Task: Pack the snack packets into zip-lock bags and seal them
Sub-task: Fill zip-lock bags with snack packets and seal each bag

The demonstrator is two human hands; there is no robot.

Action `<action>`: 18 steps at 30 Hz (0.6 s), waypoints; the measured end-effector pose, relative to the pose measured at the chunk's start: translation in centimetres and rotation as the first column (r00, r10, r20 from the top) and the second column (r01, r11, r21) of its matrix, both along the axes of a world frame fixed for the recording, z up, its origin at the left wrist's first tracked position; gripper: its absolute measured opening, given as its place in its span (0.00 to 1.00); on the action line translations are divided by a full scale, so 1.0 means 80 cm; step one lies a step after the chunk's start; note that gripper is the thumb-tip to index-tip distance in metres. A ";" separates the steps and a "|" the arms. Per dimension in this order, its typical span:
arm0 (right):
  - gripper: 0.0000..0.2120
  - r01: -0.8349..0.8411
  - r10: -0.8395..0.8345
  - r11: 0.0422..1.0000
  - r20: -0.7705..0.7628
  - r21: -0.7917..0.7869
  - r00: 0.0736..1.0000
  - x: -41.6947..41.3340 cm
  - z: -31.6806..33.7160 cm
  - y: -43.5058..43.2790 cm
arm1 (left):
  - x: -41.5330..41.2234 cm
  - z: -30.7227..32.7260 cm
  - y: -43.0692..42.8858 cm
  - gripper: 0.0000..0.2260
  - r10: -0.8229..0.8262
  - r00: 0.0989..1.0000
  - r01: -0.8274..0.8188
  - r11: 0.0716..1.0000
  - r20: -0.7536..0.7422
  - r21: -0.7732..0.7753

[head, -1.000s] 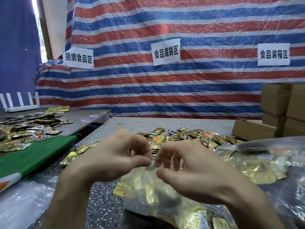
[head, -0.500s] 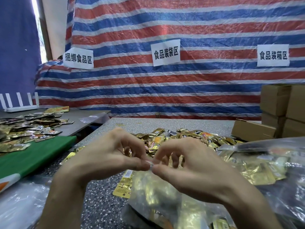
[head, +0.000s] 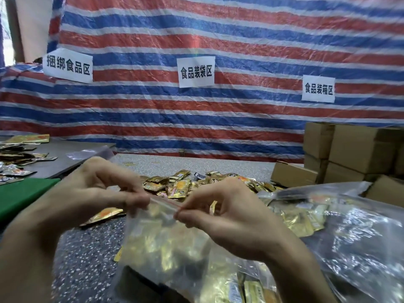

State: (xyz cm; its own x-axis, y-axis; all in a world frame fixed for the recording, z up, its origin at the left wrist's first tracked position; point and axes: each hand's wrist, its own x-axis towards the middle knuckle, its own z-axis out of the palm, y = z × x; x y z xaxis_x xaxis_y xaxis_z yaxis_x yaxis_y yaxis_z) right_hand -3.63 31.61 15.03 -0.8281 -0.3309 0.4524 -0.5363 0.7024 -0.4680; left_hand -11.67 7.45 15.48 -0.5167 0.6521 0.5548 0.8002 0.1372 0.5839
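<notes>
- The fingers (head: 136, 202) of the left hand (head: 98, 189) were clamped, thumb against forefinger, on the top strip of a clear zip-lock bag (head: 166, 239).
- The right hand (head: 227, 217) pinched the same strip just beside it, at 3 o'clock from the left pinch. A short run of the red-lined seal showed between the two grips.
- The bag hung from both hands toward 6 o'clock, held above the speckled table (head: 87, 259). Gold wrappers showed through the plastic, too blurred to count.
- At 12 o'clock from the hands, a loose heap of snack packets (head: 181, 186) lay on the table.
- A lone packet (head: 105, 215) lay flat on the table just under the left hand.
- From 3 to 4 o'clock, a larger clear bag (head: 354, 237) holding more gold packets lay on the table, near the right wrist.
- At 2 o'clock, brown cardboard boxes (head: 360, 147) stood stacked, with a low flat box (head: 293, 176) in front of them.
- At 9 o'clock lay a green board (head: 24, 193). Beyond it, at 10 o'clock, a second table (head: 72, 158) carried scattered packets (head: 15, 158).
- Behind everything hung a red, white and blue striped tarp (head: 240, 40), with three white paper signs (head: 196, 72) in black characters fixed to it.
</notes>
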 end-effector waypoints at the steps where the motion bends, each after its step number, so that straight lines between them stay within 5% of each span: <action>1: 0.04 0.003 -0.003 1.000 0.006 -0.009 1.000 0.001 -0.001 -0.001 | -0.003 -0.001 -0.004 0.08 -0.006 1.000 0.006 1.000 0.009 0.012; 10: 0.10 0.155 -0.164 0.985 0.133 0.079 0.977 0.025 -0.009 0.017 | -0.036 -0.023 -0.048 0.08 0.183 0.967 -0.208 0.969 0.179 0.132; 13: 0.17 0.217 -0.230 0.970 0.116 0.111 0.966 0.031 -0.012 0.018 | -0.034 -0.021 -0.047 0.15 0.260 0.949 -0.293 0.934 0.177 0.202; 18: 0.16 0.276 -0.287 0.941 0.033 0.194 0.957 0.020 -0.011 0.010 | -0.024 -0.012 -0.009 0.08 0.360 0.927 -0.372 0.918 0.105 0.137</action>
